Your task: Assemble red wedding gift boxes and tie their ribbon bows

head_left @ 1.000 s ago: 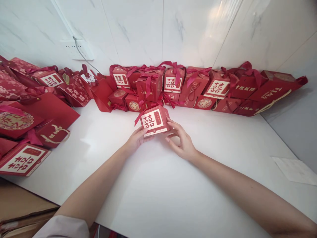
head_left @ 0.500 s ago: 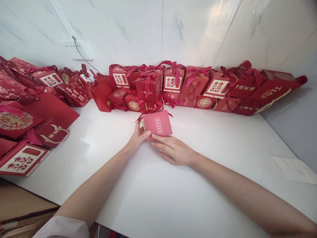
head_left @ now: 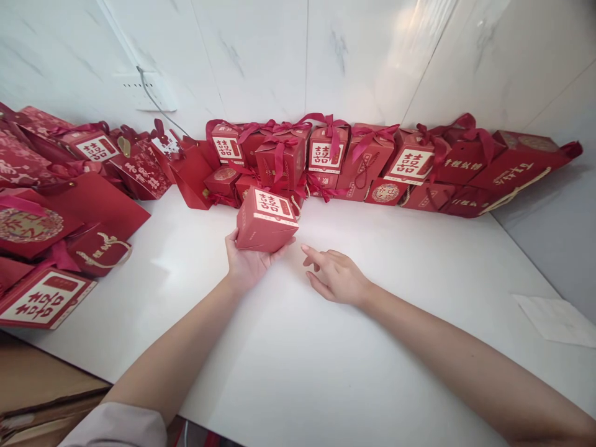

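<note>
A red gift box [head_left: 266,223] with a cream panel of red characters is tilted above the white table [head_left: 326,360]. Underneath it, my left hand [head_left: 254,264] holds the box from below, fingers along its sides and partly hidden by it. My right hand [head_left: 338,273] is apart from the box, just to its right, with the index finger pointing toward it and the other fingers loosely bent. Nothing shows in that hand.
Stacked red gift boxes [head_left: 365,162] with ribbons line the wall behind. More red boxes and bags [head_left: 35,223] crowd the left side. White paper [head_left: 554,318] lies at the right edge. A cardboard box [head_left: 46,372] stands at the lower left, below the table edge.
The box has been turned, so its character panel shows instead of the plain side with the small label. My right hand has let go and moved slightly right; my left hand now supports it from below.
</note>
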Tool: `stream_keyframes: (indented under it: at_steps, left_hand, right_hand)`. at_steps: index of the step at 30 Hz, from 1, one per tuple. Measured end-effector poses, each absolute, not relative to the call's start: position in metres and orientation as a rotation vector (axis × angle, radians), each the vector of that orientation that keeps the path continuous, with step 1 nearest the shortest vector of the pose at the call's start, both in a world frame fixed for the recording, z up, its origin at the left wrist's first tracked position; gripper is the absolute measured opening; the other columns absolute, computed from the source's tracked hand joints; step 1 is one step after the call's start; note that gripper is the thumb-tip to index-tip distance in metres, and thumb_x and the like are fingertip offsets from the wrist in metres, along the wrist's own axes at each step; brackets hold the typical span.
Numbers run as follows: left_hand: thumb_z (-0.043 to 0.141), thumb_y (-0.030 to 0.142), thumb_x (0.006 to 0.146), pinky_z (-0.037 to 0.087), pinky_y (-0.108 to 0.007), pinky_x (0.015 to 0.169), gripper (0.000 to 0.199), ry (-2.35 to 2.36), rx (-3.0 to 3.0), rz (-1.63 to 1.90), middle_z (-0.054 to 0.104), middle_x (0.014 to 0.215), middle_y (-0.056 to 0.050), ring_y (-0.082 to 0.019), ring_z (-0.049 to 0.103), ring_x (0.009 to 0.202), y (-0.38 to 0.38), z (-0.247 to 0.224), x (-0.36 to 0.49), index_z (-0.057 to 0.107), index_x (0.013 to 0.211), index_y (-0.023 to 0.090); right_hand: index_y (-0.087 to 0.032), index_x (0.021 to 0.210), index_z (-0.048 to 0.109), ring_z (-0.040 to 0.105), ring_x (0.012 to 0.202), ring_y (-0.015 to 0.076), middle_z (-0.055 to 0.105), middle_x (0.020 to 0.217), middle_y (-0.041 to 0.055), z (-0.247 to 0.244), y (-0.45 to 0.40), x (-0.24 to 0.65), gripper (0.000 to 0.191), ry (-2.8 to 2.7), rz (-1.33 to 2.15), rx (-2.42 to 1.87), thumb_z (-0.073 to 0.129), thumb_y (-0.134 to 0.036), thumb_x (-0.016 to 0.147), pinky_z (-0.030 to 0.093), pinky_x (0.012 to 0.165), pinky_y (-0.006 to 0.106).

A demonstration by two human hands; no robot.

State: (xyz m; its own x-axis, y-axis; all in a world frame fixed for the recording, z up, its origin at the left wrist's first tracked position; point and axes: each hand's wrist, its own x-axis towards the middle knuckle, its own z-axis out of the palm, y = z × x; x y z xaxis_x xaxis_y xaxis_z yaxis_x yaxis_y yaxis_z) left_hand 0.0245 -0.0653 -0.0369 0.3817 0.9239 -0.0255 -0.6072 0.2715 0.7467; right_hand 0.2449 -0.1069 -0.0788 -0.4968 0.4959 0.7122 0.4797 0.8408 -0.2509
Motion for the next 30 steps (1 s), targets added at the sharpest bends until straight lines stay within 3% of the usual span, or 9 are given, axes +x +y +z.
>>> stream_keyframes:
  at_steps: [6,11,16,21,30]
  left_hand:
    - [0.040,0.056,0.084,0.053,-0.040,0.089,0.074,0.422,0.643,0.974,0.056,0.135,-0.022,-0.039,0.053,0.127,-0.060,-0.042,0.020,0.046,0.141,0.010]
    - [0.036,0.057,0.086,0.051,-0.047,0.092,0.070,0.397,0.669,0.891,0.056,0.137,-0.020,-0.040,0.054,0.125,-0.062,-0.045,0.021,0.049,0.140,0.013]
    - [0.034,0.059,0.087,0.053,-0.044,0.089,0.071,0.408,0.671,0.616,0.061,0.131,-0.020,-0.038,0.064,0.110,-0.061,-0.042,0.017,0.050,0.137,0.011]
    - [0.028,0.071,0.085,0.056,-0.032,0.068,0.081,0.438,0.651,0.340,0.070,0.110,-0.018,-0.035,0.071,0.094,-0.054,-0.049,0.009,0.050,0.136,0.011]
    - [0.022,0.076,0.083,0.054,-0.043,0.077,0.086,0.525,0.711,0.389,0.070,0.091,-0.017,-0.028,0.067,0.077,-0.055,-0.048,0.014,0.060,0.122,0.008]
  right_hand:
    - [-0.020,0.153,0.014,0.066,0.074,0.0195,0.070,0.097,0.0067,-0.078,-0.108,0.245,0.071,-2.177,0.021,-0.698,0.049,-0.013,0.092,0.056,0.069,0.035]
    - [-0.021,0.154,0.010,0.066,0.074,0.0201,0.071,0.100,0.0078,-0.079,-0.107,0.246,0.075,-2.175,0.004,-0.713,0.050,-0.013,0.091,0.057,0.069,0.036]
    - [-0.018,0.156,-0.001,0.064,0.071,0.0203,0.071,0.099,0.0078,-0.078,-0.108,0.246,0.082,-2.116,0.073,-0.745,0.050,-0.016,0.091,0.057,0.069,0.037]
    - [-0.021,0.156,0.000,0.063,0.071,0.0194,0.069,0.092,0.0049,-0.077,-0.108,0.248,0.082,-2.061,0.224,-0.816,0.050,-0.015,0.091,0.057,0.069,0.035]
    - [-0.023,0.156,-0.003,0.064,0.073,0.0187,0.068,0.091,0.0044,-0.080,-0.107,0.249,0.085,-2.108,0.309,-0.795,0.048,-0.013,0.089,0.058,0.071,0.034]
